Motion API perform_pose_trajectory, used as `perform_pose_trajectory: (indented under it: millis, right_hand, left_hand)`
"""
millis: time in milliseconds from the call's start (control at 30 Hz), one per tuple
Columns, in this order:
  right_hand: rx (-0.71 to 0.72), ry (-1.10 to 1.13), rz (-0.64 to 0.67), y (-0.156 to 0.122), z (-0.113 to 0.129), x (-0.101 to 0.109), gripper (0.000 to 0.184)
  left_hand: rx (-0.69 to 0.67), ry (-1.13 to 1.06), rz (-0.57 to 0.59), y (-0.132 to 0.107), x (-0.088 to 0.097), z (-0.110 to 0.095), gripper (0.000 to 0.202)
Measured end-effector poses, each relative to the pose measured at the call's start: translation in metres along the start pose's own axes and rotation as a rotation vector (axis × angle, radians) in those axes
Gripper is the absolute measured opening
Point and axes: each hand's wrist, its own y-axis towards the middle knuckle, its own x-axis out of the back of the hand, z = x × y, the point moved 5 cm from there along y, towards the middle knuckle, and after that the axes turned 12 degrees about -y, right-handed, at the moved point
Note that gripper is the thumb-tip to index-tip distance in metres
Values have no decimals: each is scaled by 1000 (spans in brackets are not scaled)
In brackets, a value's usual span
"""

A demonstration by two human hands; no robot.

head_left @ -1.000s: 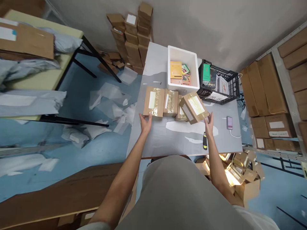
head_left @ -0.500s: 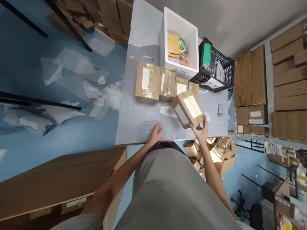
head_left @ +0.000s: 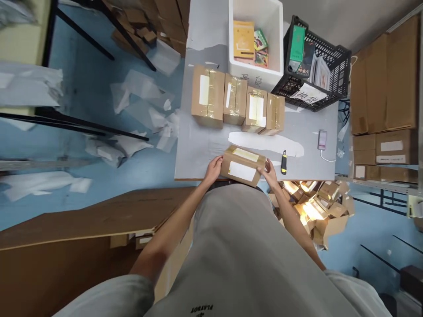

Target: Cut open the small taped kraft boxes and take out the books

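Observation:
A taped cardboard box (head_left: 243,166) with white labels on two faces is at the table's front edge, close to my body. My left hand (head_left: 214,169) grips its left end. At the opposite end, my right hand (head_left: 269,173) holds on with the thumb on the near face and the fingers behind. Just right of that hand lies a black and yellow box cutter (head_left: 284,163). Behind the box, several taped cartons stand in a row, among them a large one (head_left: 207,97) at the left and a small one (head_left: 275,113) at the right.
A white foam bin (head_left: 280,44) with books and a black crate (head_left: 343,70) with books stand at the table's back. A phone (head_left: 322,140) on a cable lies right. Cartons fill a large box (head_left: 330,224) below right; another large carton (head_left: 99,215) stands lower left.
The box has come down and left towards my body and turned. My left hand, open on the table before, now holds its left end. The box cutter has come into view.

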Motion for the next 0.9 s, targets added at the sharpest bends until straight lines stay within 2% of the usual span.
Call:
perform_pose_trajectory:
  millis: [133, 200, 333, 467, 533, 600, 667, 733, 800, 900]
  right_hand:
    - [17, -13, 91, 36, -11, -6, 92]
    - [7, -51, 139, 50, -18, -13, 80]
    - [-11, -66, 174, 60, -37, -18, 82]
    - [-74, -44, 131, 43, -66, -1, 92]
    - [-115, -54, 140, 28, -80, 10, 88]
    - [-96, -76, 184, 15, -87, 16, 74]
    - [-28, -102, 243, 7, -87, 17, 55]
    - [37, -126, 289, 3, -83, 15, 46]
    - [82, -148, 299, 2, -77, 13, 50]
    - [136, -174, 226, 7, -66, 18, 59]
  left_hand:
    - [-1, 79, -2, -17, -6, 3, 49]
    - [19, 87, -10, -20, -9, 7, 57]
    - [52, 44, -59, -26, -5, 22, 62]
    - [155, 20, -140, -37, 11, 44, 54]
    - [189, 42, -162, -43, 18, 53, 50]
    - [198, 58, -155, -47, 20, 58, 43]
    - [192, 64, -126, -51, 18, 60, 38]
    - [180, 64, -92, -54, 12, 59, 38]
    - [155, 68, -63, -55, 6, 55, 44]
    - [71, 126, -55, -54, 1, 40, 49]
